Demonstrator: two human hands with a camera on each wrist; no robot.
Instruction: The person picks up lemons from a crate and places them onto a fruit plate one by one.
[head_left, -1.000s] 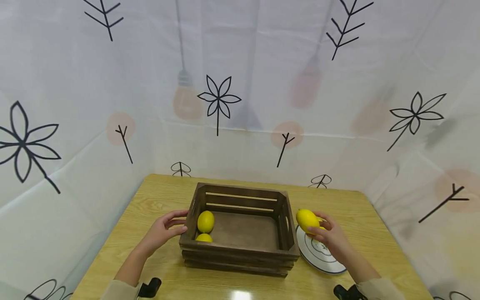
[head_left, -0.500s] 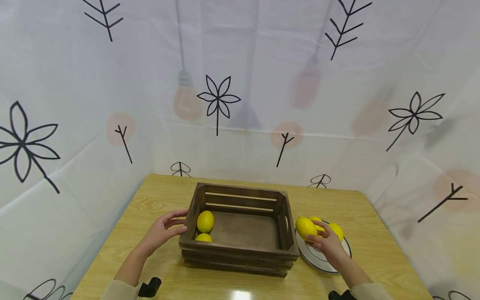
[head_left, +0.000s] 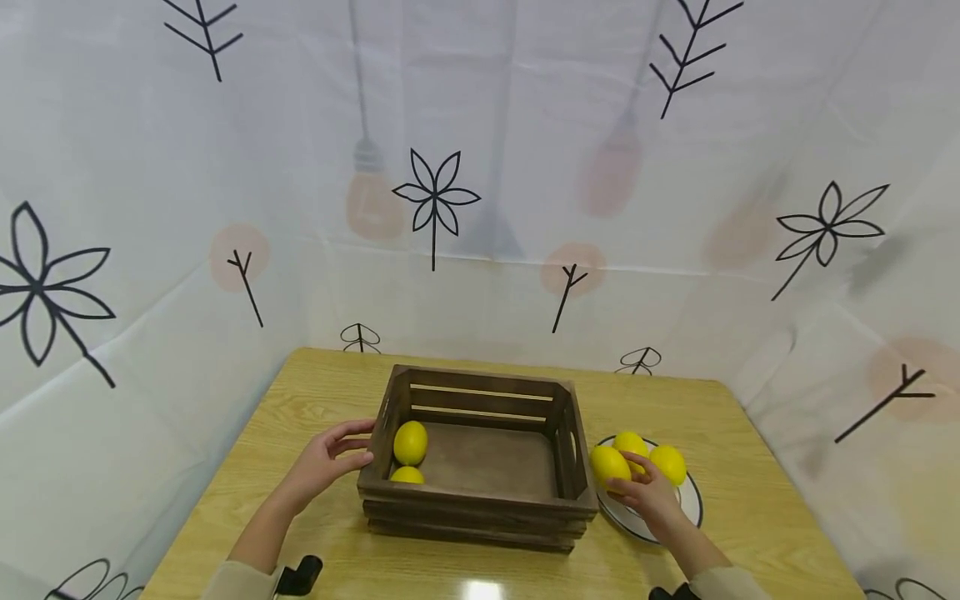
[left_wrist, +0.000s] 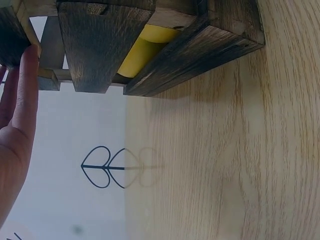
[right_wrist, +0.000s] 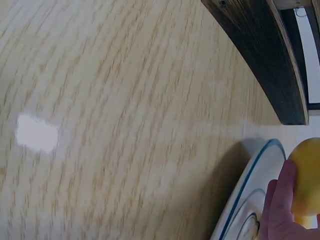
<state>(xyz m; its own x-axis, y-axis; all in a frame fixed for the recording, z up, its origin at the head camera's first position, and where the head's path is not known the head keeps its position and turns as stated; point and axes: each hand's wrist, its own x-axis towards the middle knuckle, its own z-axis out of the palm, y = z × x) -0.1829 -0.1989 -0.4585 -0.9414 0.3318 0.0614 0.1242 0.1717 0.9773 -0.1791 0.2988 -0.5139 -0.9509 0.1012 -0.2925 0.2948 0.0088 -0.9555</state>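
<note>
A brown slatted wooden crate [head_left: 480,492] stands mid-table, with a lemon [head_left: 410,443] and part of another lemon [head_left: 407,475] showing at its left end inside. My left hand [head_left: 322,465] rests against the crate's left side. In the left wrist view its fingers [left_wrist: 26,92] lie straight along the slats. With fingertips and thumb, my right hand [head_left: 651,493] holds a lemon [head_left: 610,467] over the left part of a white plate [head_left: 692,504]. That held lemon [right_wrist: 307,175] shows beside the plate's rim in the right wrist view. Two more lemons, one at the back [head_left: 628,442] and one at right [head_left: 667,465], lie on the plate.
The wooden table [head_left: 330,392] carries the crate and the plate, which sits close by the crate's right end wall [head_left: 583,467]. A white printed cloth [head_left: 487,208] hangs behind the table and along both sides.
My right hand has lowered the lemon slightly over the plate and shifted a little left, so the plate's other lemons show more fully. My left hand and the crate stay put.
</note>
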